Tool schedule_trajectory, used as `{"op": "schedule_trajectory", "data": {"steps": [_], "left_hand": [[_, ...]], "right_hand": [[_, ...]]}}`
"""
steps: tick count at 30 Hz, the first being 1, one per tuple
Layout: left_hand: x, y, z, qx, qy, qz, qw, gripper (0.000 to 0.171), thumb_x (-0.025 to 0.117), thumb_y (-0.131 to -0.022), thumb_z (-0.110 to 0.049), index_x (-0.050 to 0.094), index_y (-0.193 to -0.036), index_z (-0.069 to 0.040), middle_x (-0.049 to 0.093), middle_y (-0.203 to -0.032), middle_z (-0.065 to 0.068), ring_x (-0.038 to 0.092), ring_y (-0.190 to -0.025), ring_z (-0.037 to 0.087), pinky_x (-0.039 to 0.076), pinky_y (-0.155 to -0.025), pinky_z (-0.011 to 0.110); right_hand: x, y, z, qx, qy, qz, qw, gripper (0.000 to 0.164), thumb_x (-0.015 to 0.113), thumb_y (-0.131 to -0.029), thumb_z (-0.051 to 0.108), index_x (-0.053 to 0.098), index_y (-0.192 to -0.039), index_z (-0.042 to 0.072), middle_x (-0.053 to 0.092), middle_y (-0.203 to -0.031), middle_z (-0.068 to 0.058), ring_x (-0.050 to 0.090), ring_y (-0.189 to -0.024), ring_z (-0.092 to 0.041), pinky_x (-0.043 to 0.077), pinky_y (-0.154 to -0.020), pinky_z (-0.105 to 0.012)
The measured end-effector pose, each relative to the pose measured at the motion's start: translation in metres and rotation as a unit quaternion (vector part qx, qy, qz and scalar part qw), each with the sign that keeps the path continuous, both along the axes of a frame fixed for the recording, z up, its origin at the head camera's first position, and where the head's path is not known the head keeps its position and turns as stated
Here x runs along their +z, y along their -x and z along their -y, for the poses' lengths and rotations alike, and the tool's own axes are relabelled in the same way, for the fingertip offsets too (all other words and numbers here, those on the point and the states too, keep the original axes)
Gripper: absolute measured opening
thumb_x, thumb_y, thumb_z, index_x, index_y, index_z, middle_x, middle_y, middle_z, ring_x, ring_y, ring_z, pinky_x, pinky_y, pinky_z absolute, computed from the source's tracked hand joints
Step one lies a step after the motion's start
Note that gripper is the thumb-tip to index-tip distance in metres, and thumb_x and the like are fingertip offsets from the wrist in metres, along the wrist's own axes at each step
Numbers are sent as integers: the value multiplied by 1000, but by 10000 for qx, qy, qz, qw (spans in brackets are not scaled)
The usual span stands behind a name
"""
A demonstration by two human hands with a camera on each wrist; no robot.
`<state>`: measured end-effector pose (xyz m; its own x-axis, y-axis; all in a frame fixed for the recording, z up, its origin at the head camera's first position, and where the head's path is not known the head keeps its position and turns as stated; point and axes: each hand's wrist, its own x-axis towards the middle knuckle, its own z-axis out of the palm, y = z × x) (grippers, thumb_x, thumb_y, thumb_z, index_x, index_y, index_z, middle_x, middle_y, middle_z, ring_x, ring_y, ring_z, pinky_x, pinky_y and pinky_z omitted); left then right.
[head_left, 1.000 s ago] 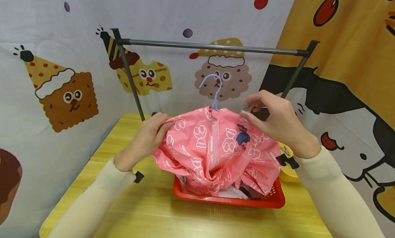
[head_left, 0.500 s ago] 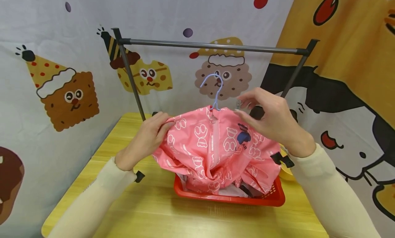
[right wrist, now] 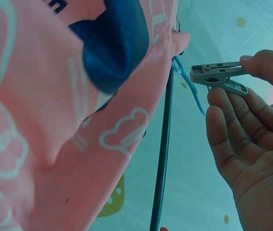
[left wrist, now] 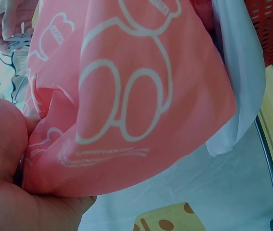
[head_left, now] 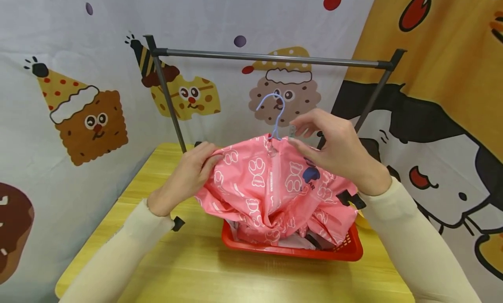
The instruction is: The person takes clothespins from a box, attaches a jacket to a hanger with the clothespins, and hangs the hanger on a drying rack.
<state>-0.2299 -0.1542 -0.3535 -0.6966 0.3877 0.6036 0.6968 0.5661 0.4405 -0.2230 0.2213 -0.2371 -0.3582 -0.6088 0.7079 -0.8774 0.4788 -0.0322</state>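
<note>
A pink jacket (head_left: 261, 180) with white bear outlines is spread on a hanger (head_left: 278, 115), whose blue hook stands up from the collar. My left hand (head_left: 186, 176) grips the jacket's shoulder at the left; in the left wrist view the cloth (left wrist: 117, 120) is pinched between thumb and fingers. My right hand (head_left: 338, 148) pinches a grey clothes peg (head_left: 292, 131) close beside the collar, to the right of the hook. The right wrist view shows the peg (right wrist: 220, 74) between thumb and fingertips, its nose pointing toward the collar and apart from the cloth.
A red basket (head_left: 291, 252) with more clothes stands under the jacket on the wooden table (head_left: 165, 259). Behind rises a grey rack with a crossbar (head_left: 255, 56). A yellow container (head_left: 364, 221) is partly hidden by the right arm. Printed curtains hang at the back and right.
My right hand has moved left with the clothes peg, from over the jacket's right shoulder to close by the hook. The left hand keeps its grip; the jacket has hardly moved.
</note>
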Motion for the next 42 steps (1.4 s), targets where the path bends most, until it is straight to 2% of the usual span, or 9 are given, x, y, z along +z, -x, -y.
{"op": "schedule_trajectory", "data": {"steps": [11, 17, 22, 29, 34, 42], "left_hand": [[1, 0, -4, -29, 3, -83, 10000, 8, 69, -118, -12, 77, -116, -10, 63, -97, 4, 53, -81, 14, 51, -69, 27], [1, 1, -7, -71, 26, -98, 9999, 8, 69, -118, -11, 76, -116, -11, 63, -98, 4, 53, -82, 14, 51, -70, 28], [1, 1, -7, -36, 25, -168, 9998, 7, 70, -117, -11, 76, -115, -10, 64, -99, 5, 53, -83, 14, 52, -69, 28], [0, -1, -7, -1, -34, -160, 9999, 6, 71, -117, -10, 76, -114, -9, 62, -99, 5, 52, -83, 14, 52, -68, 26], [0, -2, -7, 23, -90, -156, 9998, 5, 72, -115, -9, 77, -115, -8, 61, -101, 6, 53, -84, 15, 53, -67, 26], [1, -1, -6, 65, -63, -328, 9994, 5, 73, -115, -9, 78, -115, -7, 62, -103, 7, 54, -85, 15, 54, -69, 27]], "right_hand": [[3, 2, 15, 110, 6, 54, 9999, 43, 99, -90, 4, 77, -127, 1, 83, -114, -11, 81, -97, -20, 56, -102, -9], [3, 4, 19, 179, 71, 107, 9998, 46, 101, -89, 4, 77, -128, 0, 84, -119, -11, 82, -98, -19, 57, -102, -9], [5, 6, 26, 337, 52, 88, 9994, 47, 101, -89, 6, 76, -129, -1, 85, -122, -12, 83, -99, -19, 61, -100, -15], [8, 8, 40, 482, -15, -10, 9988, 48, 101, -91, 7, 76, -130, -2, 84, -120, -13, 83, -99, -19, 69, -94, -33], [8, 10, 51, 703, -6, 66, 9975, 46, 100, -92, 5, 75, -129, -4, 84, -116, -14, 83, -98, -22, 71, -90, -41], [5, 14, 61, 801, -53, 295, 9963, 43, 99, -93, 6, 76, -129, -3, 84, -117, -13, 83, -98, -21, 71, -89, -41]]}}
